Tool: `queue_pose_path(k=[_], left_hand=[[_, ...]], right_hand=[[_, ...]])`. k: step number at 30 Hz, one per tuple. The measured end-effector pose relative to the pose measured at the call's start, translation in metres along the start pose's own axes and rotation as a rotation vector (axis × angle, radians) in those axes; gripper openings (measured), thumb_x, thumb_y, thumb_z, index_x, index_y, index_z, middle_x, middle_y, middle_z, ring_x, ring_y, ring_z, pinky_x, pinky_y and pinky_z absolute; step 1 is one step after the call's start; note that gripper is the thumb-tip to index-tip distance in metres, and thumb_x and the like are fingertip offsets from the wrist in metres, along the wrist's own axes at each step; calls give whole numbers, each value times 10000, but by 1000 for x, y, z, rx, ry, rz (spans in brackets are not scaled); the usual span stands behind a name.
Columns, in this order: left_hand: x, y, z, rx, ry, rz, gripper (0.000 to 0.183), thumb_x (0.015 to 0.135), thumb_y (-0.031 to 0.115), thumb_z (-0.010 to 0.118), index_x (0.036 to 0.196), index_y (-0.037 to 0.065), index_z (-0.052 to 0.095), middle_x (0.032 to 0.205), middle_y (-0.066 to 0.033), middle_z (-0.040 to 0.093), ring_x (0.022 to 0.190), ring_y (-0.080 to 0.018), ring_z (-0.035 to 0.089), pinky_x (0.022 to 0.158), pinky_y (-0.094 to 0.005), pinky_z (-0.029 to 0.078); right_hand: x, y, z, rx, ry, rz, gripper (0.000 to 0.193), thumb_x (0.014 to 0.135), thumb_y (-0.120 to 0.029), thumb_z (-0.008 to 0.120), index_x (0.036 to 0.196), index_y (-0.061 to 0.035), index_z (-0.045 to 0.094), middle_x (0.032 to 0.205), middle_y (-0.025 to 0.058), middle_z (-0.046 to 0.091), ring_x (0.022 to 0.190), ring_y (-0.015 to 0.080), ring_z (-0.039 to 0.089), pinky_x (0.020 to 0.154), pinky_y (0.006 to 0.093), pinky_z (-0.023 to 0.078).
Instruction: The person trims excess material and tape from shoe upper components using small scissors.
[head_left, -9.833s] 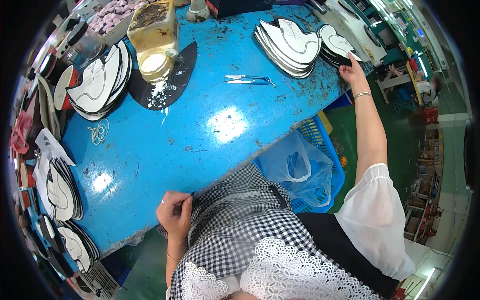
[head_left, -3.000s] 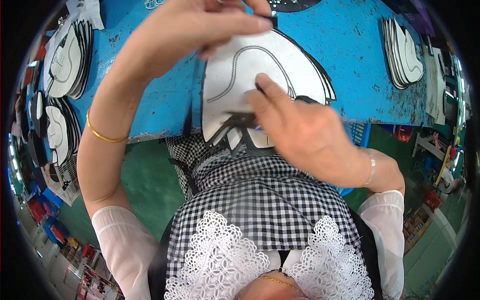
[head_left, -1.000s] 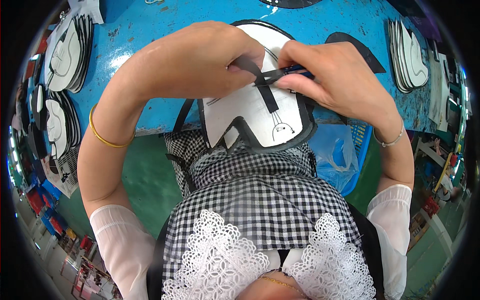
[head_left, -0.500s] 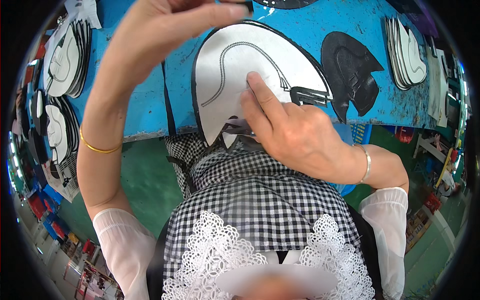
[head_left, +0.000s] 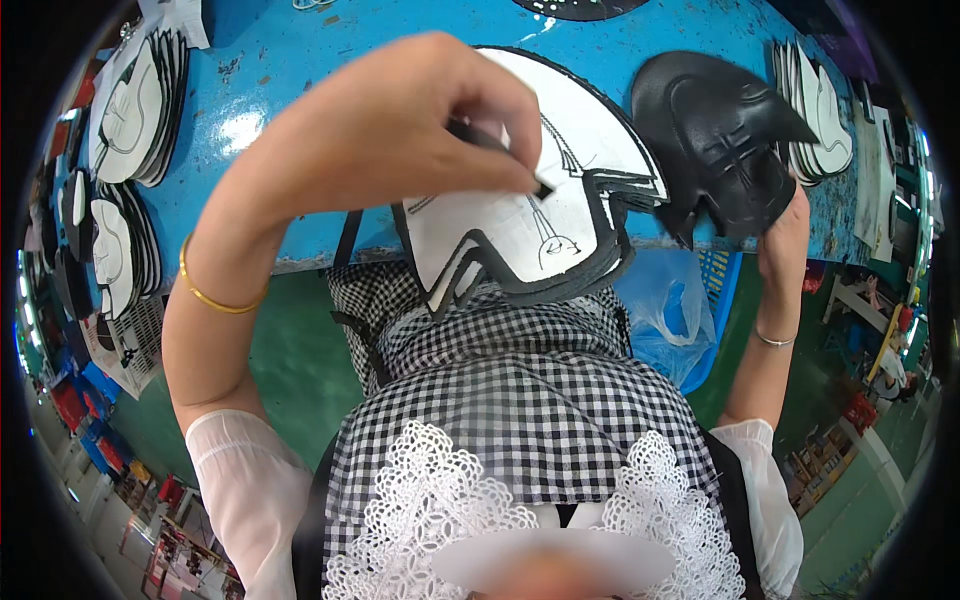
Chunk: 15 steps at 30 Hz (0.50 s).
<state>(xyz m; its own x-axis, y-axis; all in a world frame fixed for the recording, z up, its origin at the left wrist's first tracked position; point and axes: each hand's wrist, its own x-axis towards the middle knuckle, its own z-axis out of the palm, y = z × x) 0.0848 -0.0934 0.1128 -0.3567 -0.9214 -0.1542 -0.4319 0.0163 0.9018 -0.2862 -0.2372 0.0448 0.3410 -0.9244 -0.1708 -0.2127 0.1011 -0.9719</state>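
My left hand [head_left: 440, 130] is closed around a small dark stick-like thing [head_left: 543, 189], its kind too blurred to tell. It hovers over a stack of cut shoe-upper pieces [head_left: 590, 240], white inside with black edges and stitched lines, at the table's front edge, and hides part of the top one. At the right, my right hand [head_left: 785, 225] grips the lower right edge of a black leather upper piece [head_left: 705, 125], glossy side up and tilted off the table. Most of its fingers are behind that piece.
The blue table [head_left: 250, 130] carries more stacks of white pieces at its left [head_left: 140, 120] and right [head_left: 815, 120] ends. A round black item [head_left: 580, 8] lies at the far edge. Below the front edge is a blue basket with a clear plastic bag [head_left: 670, 320].
My left hand has come down and nearer over the stack with the dark thing. My right hand has left the white piece, moved right and taken hold of the black leather piece, lifting it.
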Motion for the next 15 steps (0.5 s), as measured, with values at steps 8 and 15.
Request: queue_pose_path(k=[8,15], left_hand=[[8,-10,26,235,27,-54,103,753,76,755,788,22,675,701,-59,659,612,-152,589,588,-282,468],[4,-18,22,601,188,139,174,729,118,800,750,27,653,651,-103,619,578,-206,577,558,-329,446]], right_hand=[[-9,-16,-11,-60,-3,-67,180,1028,-140,557,1158,-16,557,864,6,576,587,13,421,506,173,321],[2,-58,111,-646,-728,-923,216,814,-89,727,1010,-73,636,760,74,637,667,230,649,592,299,500]])
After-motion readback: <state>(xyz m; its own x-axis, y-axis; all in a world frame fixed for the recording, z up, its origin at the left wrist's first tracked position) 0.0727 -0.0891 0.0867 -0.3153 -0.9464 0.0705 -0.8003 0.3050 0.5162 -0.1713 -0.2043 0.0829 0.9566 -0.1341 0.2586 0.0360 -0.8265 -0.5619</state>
